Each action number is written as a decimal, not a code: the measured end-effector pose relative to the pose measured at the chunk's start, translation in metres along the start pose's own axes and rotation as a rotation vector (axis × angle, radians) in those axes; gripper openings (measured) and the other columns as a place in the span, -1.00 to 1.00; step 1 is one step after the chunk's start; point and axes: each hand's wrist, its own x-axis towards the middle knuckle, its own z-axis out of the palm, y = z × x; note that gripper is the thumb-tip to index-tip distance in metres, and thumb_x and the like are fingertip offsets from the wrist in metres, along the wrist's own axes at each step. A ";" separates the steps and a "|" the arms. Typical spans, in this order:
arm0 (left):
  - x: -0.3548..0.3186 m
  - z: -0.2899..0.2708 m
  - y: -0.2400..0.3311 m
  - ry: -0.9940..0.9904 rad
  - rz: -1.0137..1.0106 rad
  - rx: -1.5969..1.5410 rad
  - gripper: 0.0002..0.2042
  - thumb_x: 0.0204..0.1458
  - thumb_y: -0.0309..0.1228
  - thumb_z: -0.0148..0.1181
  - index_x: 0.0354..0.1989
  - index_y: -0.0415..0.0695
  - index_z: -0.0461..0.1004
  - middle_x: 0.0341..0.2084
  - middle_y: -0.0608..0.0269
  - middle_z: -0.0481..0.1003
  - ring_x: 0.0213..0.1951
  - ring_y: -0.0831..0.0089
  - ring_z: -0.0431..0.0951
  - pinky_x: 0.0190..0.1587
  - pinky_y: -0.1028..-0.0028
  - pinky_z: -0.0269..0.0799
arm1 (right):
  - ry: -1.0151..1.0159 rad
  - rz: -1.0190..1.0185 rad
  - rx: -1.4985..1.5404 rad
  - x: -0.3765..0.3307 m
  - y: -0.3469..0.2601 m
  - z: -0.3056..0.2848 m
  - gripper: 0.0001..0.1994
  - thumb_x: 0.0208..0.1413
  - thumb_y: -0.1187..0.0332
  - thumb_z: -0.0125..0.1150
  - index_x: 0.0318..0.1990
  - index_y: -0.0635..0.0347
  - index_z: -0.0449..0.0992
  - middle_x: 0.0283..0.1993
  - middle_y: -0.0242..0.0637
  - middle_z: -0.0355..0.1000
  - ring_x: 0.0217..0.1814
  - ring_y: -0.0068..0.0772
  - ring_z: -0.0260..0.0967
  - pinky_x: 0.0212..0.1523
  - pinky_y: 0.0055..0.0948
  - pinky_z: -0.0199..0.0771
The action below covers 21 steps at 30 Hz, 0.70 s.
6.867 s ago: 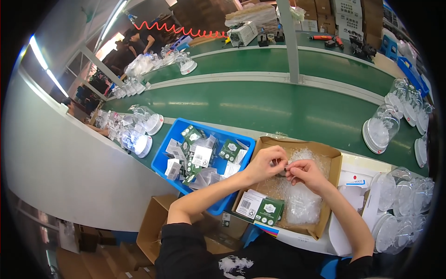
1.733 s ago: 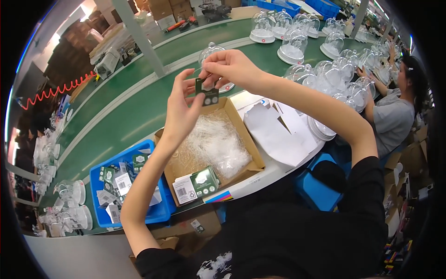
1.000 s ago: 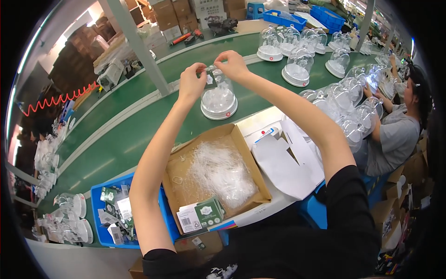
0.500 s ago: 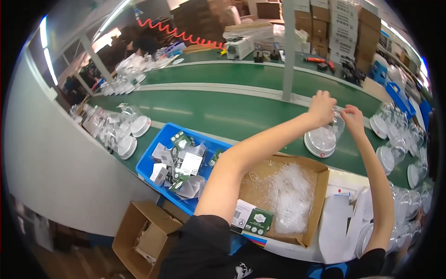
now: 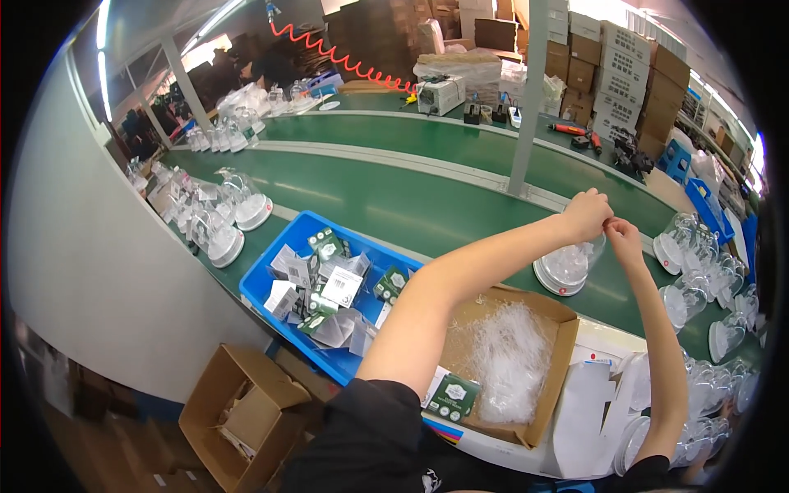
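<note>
Both my arms reach out over the green conveyor belt [image 5: 411, 209]. My left hand [image 5: 585, 215] and my right hand [image 5: 623, 239] meet, fingers pinched, at the top of a clear plastic dome on a white base [image 5: 567, 267] that stands on the belt. What the fingertips pinch is too small to tell. Under my left forearm lies an open cardboard box [image 5: 549, 386] filled with clear plastic bags [image 5: 505, 357]. A green and white card [image 5: 452, 397] lies at the box's near corner.
A blue bin [image 5: 259, 283] of small packaged cards sits to the left. More clear domes stand at the left [image 5: 238, 209] and right [image 5: 699, 246] of the belt. An open carton [image 5: 238, 411] is on the floor. Stacked boxes [image 5: 608, 49] fill the back.
My view has swung from right to left and settled. Both hands carried the small piece from above the box out to the dome on the belt and stay at its top.
</note>
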 end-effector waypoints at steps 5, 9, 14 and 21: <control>-0.004 -0.012 -0.009 -0.059 0.046 0.074 -0.94 -0.23 -0.37 0.26 -0.52 0.02 0.59 -0.39 0.16 0.49 -0.23 0.14 0.46 -0.20 0.22 0.47 | -0.012 -0.226 -0.172 -0.009 -0.039 0.008 -0.86 -0.03 0.40 0.18 -0.41 0.34 0.49 -0.09 -0.16 0.43 -0.04 -0.22 0.37 0.04 -0.37 0.31; -0.011 -0.022 -0.010 -0.134 0.001 0.070 -0.91 -0.22 -0.37 0.24 -0.47 0.07 0.59 -0.36 0.17 0.49 -0.20 0.13 0.47 -0.17 0.22 0.49 | -0.117 -0.289 -0.354 -0.013 -0.071 0.010 -0.87 -0.10 0.41 0.18 -0.43 0.30 0.46 -0.12 -0.11 0.38 -0.05 -0.09 0.33 0.02 -0.30 0.32; 0.003 -0.029 0.003 -0.286 -0.022 0.094 -0.85 -0.22 -0.38 0.22 -0.40 0.08 0.61 -0.34 0.05 0.51 -0.19 0.05 0.53 -0.15 0.16 0.51 | -0.126 -0.402 -0.578 -0.025 -0.095 -0.004 -0.85 -0.16 0.42 0.21 -0.39 0.25 0.47 -0.16 -0.11 0.39 -0.06 -0.05 0.33 0.01 -0.24 0.33; -0.016 -0.048 -0.036 -0.339 -0.186 -0.069 -0.70 -0.10 -0.39 0.16 -0.15 -0.20 0.55 -0.27 -0.10 0.55 -0.19 0.01 0.56 -0.06 0.23 0.46 | -0.155 -0.432 -0.296 -0.115 -0.139 -0.023 -0.90 -0.06 0.46 0.20 -0.38 0.23 0.43 -0.08 -0.09 0.37 0.00 -0.06 0.33 0.05 -0.25 0.31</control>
